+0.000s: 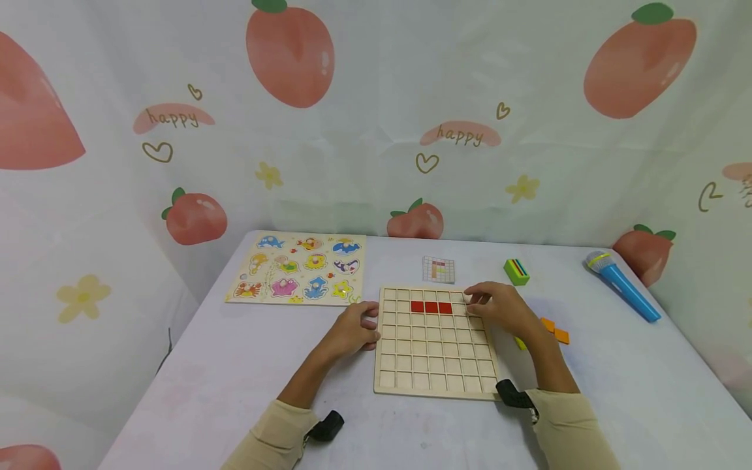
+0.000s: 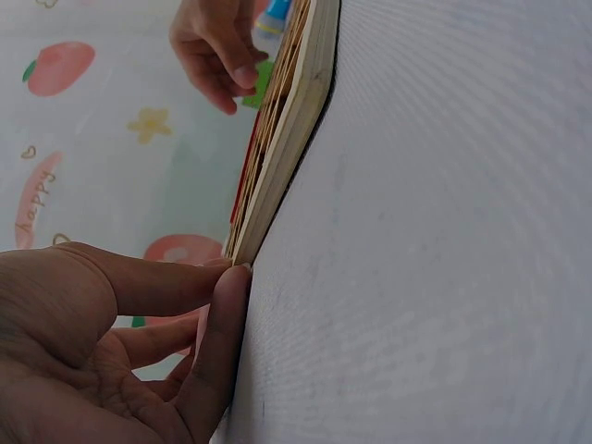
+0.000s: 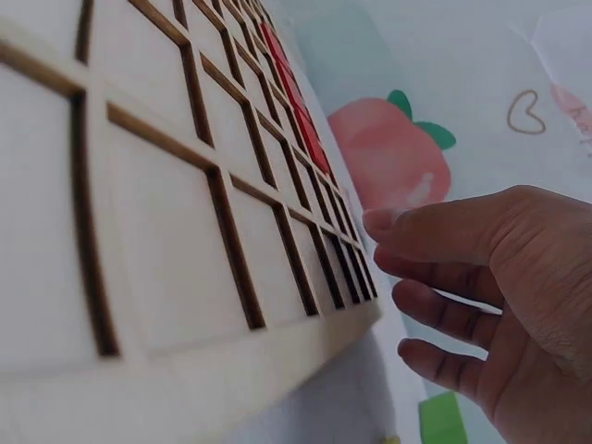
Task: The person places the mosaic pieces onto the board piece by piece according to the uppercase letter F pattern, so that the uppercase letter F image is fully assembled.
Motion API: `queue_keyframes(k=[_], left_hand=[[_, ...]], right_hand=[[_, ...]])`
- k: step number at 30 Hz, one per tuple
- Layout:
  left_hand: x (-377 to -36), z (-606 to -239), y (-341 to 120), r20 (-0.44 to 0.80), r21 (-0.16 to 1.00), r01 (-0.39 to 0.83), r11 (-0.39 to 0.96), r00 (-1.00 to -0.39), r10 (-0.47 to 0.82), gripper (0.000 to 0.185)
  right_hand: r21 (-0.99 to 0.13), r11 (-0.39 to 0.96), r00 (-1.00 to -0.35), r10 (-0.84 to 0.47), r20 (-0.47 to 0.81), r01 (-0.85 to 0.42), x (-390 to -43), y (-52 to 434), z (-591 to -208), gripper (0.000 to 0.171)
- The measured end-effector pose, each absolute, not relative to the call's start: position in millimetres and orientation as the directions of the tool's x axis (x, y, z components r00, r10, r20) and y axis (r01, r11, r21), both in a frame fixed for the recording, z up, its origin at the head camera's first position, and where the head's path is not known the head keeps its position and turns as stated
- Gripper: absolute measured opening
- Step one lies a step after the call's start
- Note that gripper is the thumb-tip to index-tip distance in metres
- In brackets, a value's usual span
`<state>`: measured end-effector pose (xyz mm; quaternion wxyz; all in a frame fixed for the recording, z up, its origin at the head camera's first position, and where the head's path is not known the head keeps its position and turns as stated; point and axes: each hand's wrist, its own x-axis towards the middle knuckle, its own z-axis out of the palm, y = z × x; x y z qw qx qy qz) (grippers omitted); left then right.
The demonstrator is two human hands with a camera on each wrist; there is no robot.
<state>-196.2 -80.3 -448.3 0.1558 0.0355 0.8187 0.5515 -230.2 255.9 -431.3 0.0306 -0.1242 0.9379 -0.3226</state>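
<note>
A wooden grid board (image 1: 436, 395) lies flat on the table, with three red square tiles (image 1: 431, 307) side by side in a row near its far edge. At the board's left edge is my left hand (image 1: 354, 326); its fingertips touch the rim, thumb and fingers spread along it. In the left wrist view, fingertips (image 2: 227, 296) sit right at the board's corner. My right hand (image 1: 499, 305) is by the far right part of the board, fingers loosely bent. In the right wrist view nothing shows between its thumb and fingers (image 3: 449, 314).
Behind the board lies a small printed grid card (image 1: 438, 269). A sea-animal puzzle board (image 1: 235, 297) is at the back left. To the right are a stack of coloured pieces (image 1: 517, 272), orange tiles (image 1: 561, 336), a yellow-green piece (image 1: 520, 343) partly behind the right arm, and a blue toy microphone (image 1: 628, 290).
</note>
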Motion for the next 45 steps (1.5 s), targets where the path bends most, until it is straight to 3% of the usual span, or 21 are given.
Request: queue_keyframes(k=[28, 45], left_hand=[[-195, -450, -82, -0.195, 0.930, -0.099, 0.355, -0.949, 0.247, 0.066], [-194, -450, -82, -0.194, 0.926, -0.096, 0.366, -0.950, 0.243, 0.065]], right_hand=[[-0.587, 0.805, -0.975, -0.053, -0.216, 0.087, -215, 338, -418, 0.054], [-0.575, 0.801, -0.953, -0.021, -0.302, 0.164, -204, 380, -419, 0.064]])
